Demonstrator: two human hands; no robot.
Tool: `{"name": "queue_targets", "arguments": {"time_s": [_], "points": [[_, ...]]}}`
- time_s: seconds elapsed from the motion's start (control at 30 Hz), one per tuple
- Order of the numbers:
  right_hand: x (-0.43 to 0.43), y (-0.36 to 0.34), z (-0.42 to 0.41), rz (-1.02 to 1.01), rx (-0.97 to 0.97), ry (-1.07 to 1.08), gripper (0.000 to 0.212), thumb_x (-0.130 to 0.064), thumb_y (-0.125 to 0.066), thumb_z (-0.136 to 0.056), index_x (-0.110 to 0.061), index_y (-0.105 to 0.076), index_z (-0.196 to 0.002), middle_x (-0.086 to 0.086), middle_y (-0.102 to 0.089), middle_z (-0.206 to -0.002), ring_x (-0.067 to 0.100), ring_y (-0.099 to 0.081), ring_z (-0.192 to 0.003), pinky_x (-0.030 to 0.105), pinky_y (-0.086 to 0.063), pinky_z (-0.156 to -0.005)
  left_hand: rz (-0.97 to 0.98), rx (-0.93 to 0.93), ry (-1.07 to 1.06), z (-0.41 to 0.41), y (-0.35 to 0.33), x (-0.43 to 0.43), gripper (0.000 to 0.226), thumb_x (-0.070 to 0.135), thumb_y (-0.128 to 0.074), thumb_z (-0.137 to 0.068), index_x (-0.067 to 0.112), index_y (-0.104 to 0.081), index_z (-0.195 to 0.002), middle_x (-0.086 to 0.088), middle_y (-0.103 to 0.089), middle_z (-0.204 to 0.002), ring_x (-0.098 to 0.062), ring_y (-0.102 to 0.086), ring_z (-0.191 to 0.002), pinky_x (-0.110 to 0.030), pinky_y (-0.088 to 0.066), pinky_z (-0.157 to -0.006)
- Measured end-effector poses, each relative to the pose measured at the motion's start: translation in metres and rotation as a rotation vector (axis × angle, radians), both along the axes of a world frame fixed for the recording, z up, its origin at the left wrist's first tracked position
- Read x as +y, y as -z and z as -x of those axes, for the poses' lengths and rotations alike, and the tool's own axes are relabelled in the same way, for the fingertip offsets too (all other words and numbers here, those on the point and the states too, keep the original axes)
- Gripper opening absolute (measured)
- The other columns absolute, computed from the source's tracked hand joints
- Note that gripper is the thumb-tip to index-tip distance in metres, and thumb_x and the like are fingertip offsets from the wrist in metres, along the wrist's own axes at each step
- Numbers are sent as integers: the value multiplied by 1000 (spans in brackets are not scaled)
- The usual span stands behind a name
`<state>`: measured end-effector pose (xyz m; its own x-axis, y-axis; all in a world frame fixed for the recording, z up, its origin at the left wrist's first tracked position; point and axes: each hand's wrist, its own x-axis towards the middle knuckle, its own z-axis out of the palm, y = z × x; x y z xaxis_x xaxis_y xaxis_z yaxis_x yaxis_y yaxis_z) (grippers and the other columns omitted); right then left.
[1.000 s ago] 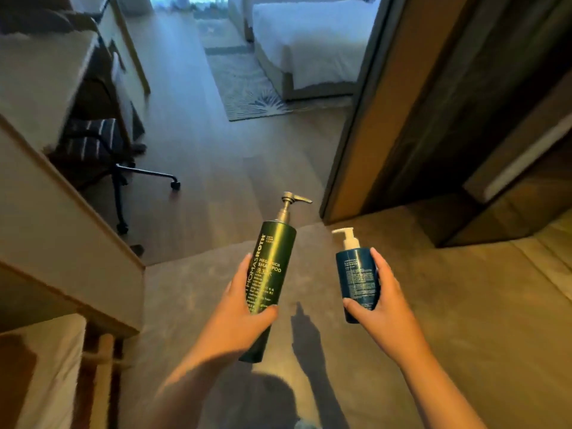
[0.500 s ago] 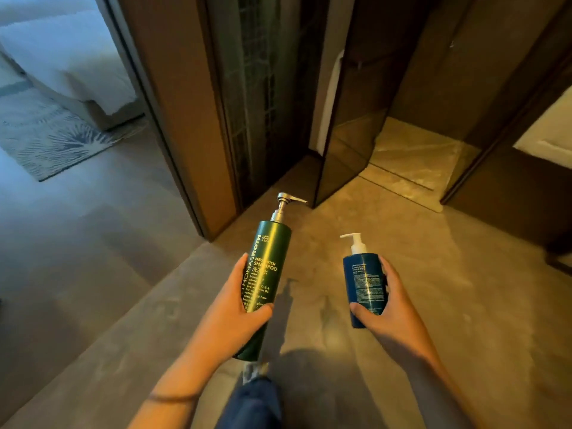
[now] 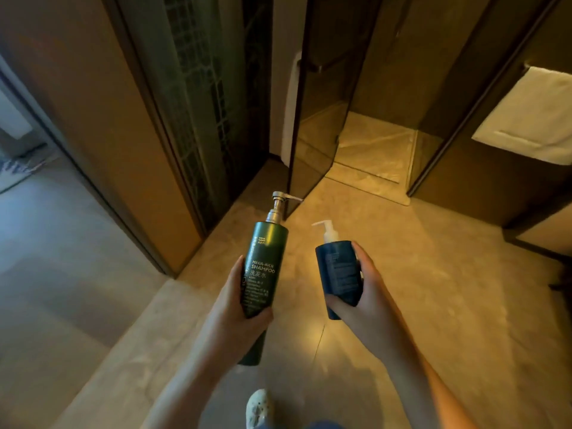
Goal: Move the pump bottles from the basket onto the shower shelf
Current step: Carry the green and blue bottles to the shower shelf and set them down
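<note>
My left hand (image 3: 236, 311) grips a tall green shampoo bottle (image 3: 264, 258) with a silver pump, held upright and tilted a little right. My right hand (image 3: 363, 292) holds a shorter dark blue bottle (image 3: 337, 267) with a white pump. Both bottles are in front of me at waist height, side by side and apart. The basket and the shower shelf are not in view.
Ahead stands a tinted glass shower door (image 3: 322, 119), ajar, with the pale shower floor (image 3: 374, 147) behind it. A white towel (image 3: 526, 116) hangs at the right. A wooden partition (image 3: 102, 119) lies at the left. My shoe (image 3: 259, 408) shows on the stone floor.
The view has swung right, away from the bedroom and toward the shower. The shower door is now closer and more central. Both hands keep their bottles.
</note>
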<state>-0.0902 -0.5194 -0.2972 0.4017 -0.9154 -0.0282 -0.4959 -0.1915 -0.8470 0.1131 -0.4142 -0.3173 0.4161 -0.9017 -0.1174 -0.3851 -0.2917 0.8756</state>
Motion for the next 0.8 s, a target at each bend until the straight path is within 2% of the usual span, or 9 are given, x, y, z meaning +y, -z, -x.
{"name": "queue_targets", "arguments": {"time_s": [0.07, 0.2, 0.3, 0.33, 0.4, 0.47, 0.57, 0.67, 0.8], "points": [[-12, 2, -7, -25, 7, 22, 91, -32, -74, -76, -57, -12, -137, -20, -40, -131, -1, -50, -110, 9, -47, -65, 28, 40, 32, 1, 0, -24, 92, 21, -72, -75, 46, -14, -142, 16, -47, -121, 0, -53, -100, -17, -43, -70], [-37, 1, 8, -124, -22, 75, 90, -33, -74, -76, -58, -12, -137, -20, -36, -136, 7, -48, -120, 27, -49, -88, 14, 37, 121, 15, -4, -76, 89, 19, -72, -76, 62, -14, -129, 24, -47, -111, 8, -55, -92, -12, -44, -61], [-70, 1, 36, -168, -19, 154, 91, -31, -74, -77, -51, -12, -141, -15, -35, -142, 11, -47, -122, 33, -50, -92, -43, -25, 211, 28, -7, -125, 91, 23, -71, -78, 49, -11, -141, 18, -44, -118, 0, -55, -91, -13, -41, -64], [-84, 3, 47, -180, -26, 181, 91, -29, -75, -77, -49, -14, -142, -12, -36, -141, 12, -49, -120, 31, -52, -89, -59, -31, 235, 33, -8, -142, 92, 24, -71, -78, 43, -9, -144, 16, -43, -121, -2, -54, -94, -13, -41, -65], [-113, 6, 70, -183, -51, 226, 89, -25, -75, -77, -51, -17, -139, -13, -40, -135, 9, -52, -112, 15, -53, -70, -57, -25, 283, 49, -10, -177, 90, 26, -71, -79, 42, -11, -144, 21, -42, -120, 0, -55, -98, -11, -43, -65], [-145, 8, 96, -187, -84, 251, 89, -21, -75, -77, -61, -17, -131, -17, -43, -127, 4, -54, -106, 11, -49, -60, -31, -25, 315, 72, -12, -215, 85, 24, -71, -79, 46, -15, -138, 29, -42, -109, 16, -50, -97, -6, -43, -62], [-198, 7, 137, -172, -118, 269, 89, -17, -75, -77, -70, -19, -120, -24, -47, -120, -3, -57, -98, 11, -49, -59, -9, -5, 324, 113, -13, -275, 78, 17, -73, -77, 57, -22, -120, 31, -40, -100, 32, -40, -89, 4, -37, -63], [-251, 4, 180, -173, -89, 309, 89, -16, -75, -77, -59, -20, -132, -13, -47, -127, 7, -57, -103, 15, -51, -65, -14, 85, 354, 152, -17, -336, 86, 14, -75, -76, 71, -21, -113, 36, -46, -100, 30, -44, -89, 4, -37, -62], [-317, 0, 235, -151, -16, 339, 91, -18, -76, -75, -48, -20, -140, -10, -44, -128, 5, -56, -97, 8, -48, -54, 15, 130, 387, 199, -25, -408, 91, 16, -74, -76, 81, -18, -109, 48, -49, -99, 20, -51, -90, 1, -40, -60]]}}
